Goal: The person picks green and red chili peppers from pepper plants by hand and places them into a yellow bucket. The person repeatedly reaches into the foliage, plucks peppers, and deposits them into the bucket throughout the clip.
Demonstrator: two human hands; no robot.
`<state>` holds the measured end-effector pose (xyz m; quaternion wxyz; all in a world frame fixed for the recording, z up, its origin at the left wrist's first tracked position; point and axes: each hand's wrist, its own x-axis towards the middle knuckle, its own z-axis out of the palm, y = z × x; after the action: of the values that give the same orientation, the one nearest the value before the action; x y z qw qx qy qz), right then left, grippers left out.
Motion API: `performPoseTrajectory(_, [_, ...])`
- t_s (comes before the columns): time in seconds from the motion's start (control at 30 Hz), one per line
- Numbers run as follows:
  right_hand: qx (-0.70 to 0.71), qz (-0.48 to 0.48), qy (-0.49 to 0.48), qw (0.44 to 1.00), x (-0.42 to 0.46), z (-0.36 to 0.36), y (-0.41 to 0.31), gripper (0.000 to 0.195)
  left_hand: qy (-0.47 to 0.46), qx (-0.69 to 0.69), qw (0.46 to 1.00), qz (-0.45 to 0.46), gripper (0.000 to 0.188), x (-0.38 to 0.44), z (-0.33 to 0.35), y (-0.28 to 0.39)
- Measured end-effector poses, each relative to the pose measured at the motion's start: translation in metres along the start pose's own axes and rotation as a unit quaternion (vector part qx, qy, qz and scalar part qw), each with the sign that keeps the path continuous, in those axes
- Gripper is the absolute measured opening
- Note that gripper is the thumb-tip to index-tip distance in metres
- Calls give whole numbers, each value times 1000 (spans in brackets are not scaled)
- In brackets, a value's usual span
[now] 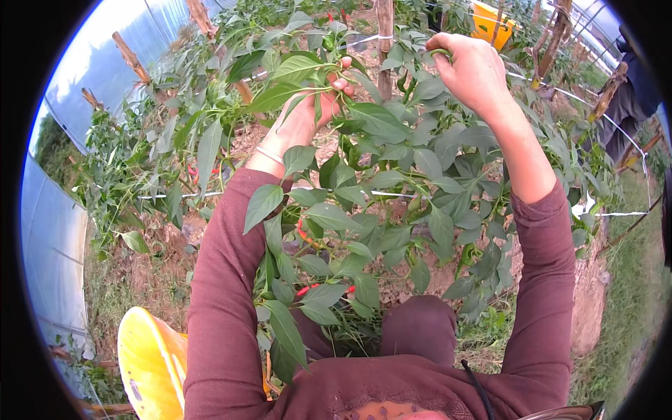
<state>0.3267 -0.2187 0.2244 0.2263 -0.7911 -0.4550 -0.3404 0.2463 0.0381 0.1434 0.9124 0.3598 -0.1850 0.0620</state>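
Pepper plants [336,215] with broad green leaves fill the space before me. My left hand [320,105] reaches into the top of one plant, its fingers curled round a leafy pepper stem; leaves partly cover the hand. Just above those fingertips is a green pepper [329,42]. Farther right, my right hand [470,71] is raised over the foliage, thumb and fingers pinching a slim green piece, probably a green pepper [440,52], mostly hidden by the hand. Red peppers [304,231] show among the lower leaves, and a green one [466,257] hangs at the lower right.
A wooden stake [385,47] stands between my hands, with white twine [391,194] strung across the row. At my left is a yellow bucket [149,362]; another yellow container [492,25] sits beyond the plants. A person in dark clothes [632,110] is at the right edge.
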Motion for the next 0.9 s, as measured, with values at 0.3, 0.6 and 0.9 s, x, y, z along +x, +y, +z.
performPoseTrajectory(0.3, [205,-16,-188,960,28,95,-26,30,151,65,986,-7,17,24,-4,-8])
performPoseTrajectory(0.6, [247,129,-72,958,29,102,-7,30,39,15,997,-60,24,23,-19,7])
performPoseTrajectory(0.9, [339,-18,-244,908,29,126,6,37,21,31,999,-10,43,3,16,-7])
